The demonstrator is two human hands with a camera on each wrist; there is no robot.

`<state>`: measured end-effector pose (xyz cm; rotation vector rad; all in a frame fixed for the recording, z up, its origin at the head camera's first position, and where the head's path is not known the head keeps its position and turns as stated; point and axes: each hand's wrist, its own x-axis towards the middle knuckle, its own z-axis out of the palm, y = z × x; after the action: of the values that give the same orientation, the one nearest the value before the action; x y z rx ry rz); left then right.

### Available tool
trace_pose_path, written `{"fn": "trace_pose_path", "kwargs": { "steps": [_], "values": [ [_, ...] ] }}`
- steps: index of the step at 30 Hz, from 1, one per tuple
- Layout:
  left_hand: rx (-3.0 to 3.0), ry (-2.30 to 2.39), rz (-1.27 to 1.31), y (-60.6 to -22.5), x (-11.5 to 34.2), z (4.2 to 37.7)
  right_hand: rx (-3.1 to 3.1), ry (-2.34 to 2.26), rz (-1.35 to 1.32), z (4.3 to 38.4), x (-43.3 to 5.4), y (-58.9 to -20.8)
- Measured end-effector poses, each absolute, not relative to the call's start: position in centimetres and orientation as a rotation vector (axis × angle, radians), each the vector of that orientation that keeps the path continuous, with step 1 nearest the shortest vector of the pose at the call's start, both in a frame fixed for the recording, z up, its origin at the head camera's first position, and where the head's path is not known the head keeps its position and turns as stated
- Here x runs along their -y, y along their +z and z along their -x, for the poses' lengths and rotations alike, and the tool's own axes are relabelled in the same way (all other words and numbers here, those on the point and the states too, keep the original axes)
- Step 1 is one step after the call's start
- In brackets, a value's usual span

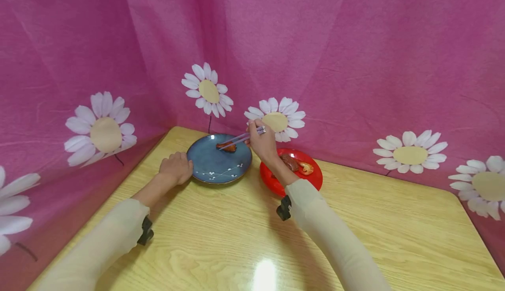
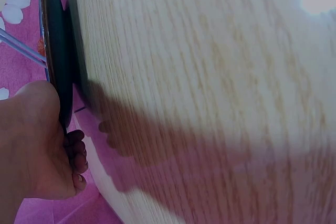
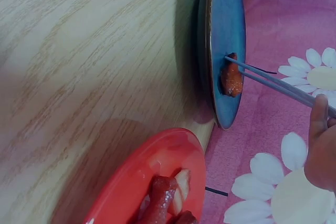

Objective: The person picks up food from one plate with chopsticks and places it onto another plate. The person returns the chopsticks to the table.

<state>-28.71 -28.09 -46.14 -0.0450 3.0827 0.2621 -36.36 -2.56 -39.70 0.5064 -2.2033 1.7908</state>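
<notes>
My left hand grips the left rim of a round blue plate with white blossoms. In the left wrist view the thumb lies over the rim, with curled fingers beneath. My right hand holds a pair of purplish-grey chopsticks above the plate's far right side. Their tips reach a glazed reddish-brown piece of meat, perhaps a chicken wing, which lies on the blue plate. Whether they pinch it or only touch it, I cannot tell.
Right of the blue plate stands a red plate, partly behind my right forearm. Dark brown meat and a yellowish, curled food piece lie on it. A pink flowered cloth hangs behind the wooden table.
</notes>
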Motion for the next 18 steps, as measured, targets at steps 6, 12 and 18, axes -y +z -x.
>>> {"fn": "trace_pose_path", "kwargs": {
  "steps": [6, 12, 18],
  "values": [
    [-3.089, 0.253, 0.054, -45.97, 28.21, 28.58, 2.153, 1.867, -0.412, 36.45, 2.96, -39.97],
    [-3.077, 0.249, 0.049, -45.92, 28.18, 28.51, 2.085, 1.865, -0.325, 36.11, 3.20, -40.33],
    [-3.075, 0.247, 0.048, -45.95, 28.19, 28.56, 2.043, 1.854, -0.266, 35.72, 3.04, -40.30]
  ]
}}
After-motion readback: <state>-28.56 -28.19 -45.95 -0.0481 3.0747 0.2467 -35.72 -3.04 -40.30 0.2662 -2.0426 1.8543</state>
